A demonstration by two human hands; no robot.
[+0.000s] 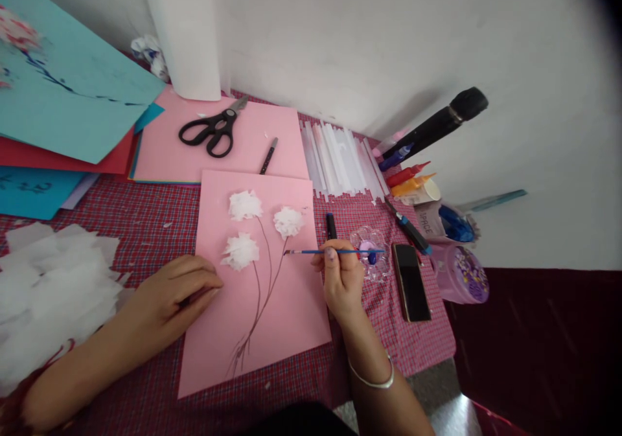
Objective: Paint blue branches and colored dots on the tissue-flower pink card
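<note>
Forearm [364, 352] slanting forward, the right hand [343, 282] pinches a paintbrush [308, 252] crosswise.

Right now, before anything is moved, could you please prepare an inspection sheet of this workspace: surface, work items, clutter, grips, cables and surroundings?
Surface: red checked cloth, with small white scraps.
Work items: pink sheet with three white flowers and dark stems; paintbrush, tip at the right flower's stem, contact unclear; clear dish with blue paint.
Clutter: scissors on pink paper; white sticks; phone; tissue pile.
Grips: right grip holds the paintbrush; left grip at the sheet's left edge, no held object visible.
Cables: nothing seen.
Surroundings: pale wall behind.
</note>
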